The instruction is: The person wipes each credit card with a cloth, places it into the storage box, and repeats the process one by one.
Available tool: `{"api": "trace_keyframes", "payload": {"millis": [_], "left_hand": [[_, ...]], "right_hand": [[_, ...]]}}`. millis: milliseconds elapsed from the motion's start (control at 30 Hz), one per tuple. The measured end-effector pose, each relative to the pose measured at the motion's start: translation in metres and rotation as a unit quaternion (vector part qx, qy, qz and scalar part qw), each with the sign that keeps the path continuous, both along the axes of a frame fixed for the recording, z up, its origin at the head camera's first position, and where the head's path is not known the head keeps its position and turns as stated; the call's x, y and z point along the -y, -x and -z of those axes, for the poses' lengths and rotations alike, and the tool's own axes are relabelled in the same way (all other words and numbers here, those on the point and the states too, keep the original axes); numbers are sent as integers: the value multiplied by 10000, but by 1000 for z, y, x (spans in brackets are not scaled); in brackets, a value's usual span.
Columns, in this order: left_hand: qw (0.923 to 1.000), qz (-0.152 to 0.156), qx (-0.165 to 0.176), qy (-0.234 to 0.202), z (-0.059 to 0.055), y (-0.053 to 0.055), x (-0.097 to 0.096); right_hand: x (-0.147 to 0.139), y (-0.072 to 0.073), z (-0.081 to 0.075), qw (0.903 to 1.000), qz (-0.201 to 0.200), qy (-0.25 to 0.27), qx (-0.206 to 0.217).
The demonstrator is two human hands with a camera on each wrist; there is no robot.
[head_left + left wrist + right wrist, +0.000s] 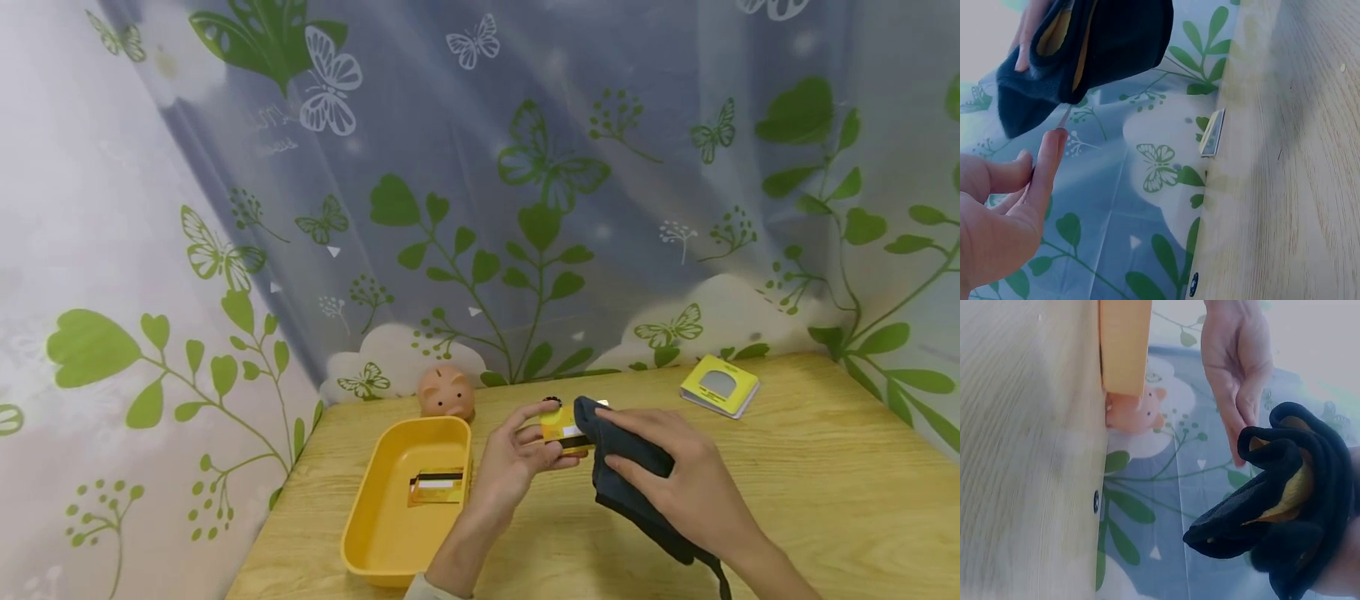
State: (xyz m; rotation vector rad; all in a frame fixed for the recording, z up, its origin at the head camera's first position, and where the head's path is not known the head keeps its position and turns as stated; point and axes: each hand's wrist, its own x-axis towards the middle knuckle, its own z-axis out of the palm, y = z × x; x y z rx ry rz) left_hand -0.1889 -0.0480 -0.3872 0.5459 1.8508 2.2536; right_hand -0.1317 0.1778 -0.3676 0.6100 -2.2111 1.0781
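Note:
My left hand point(510, 454) pinches a yellow bank card point(561, 427) with a dark stripe between thumb and fingers. In the left wrist view the card appears nearly edge-on beyond the fingertips. My right hand point(686, 467) grips a folded dark blue cloth point(630, 454), which overlaps the card's right end in the head view. The right wrist view shows the cloth point(1241, 512) bunched in folds, with a yellow-orange inner side. A thin dark strap hangs from its lower end. Both hands are above the table, right of the yellow tray point(367, 508).
Another striped yellow card point(437, 487) lies inside the tray. Behind the tray stands a pink piggy bank point(446, 392). A yellow-and-grey booklet-like item point(720, 385) lies at the table's back right. A small black round object point(1194, 284) is near the table's back edge, before a patterned curtain point(480, 208).

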Motion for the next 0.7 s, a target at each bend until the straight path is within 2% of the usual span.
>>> {"api": "trace_keyframes", "payload": {"millis": [200, 467, 700], "left_hand": [[9982, -14, -68, 602, -1, -2, -1], [9959, -237, -203, 849, 2, -2, -2], [9952, -293, -220, 905, 2, -2, -1]], "right_hand": [[17, 1, 3, 9997, -143, -152, 102], [39, 2, 8, 9979, -45, -644, 16], [40, 6, 10, 9965, 125, -828, -13]]}}
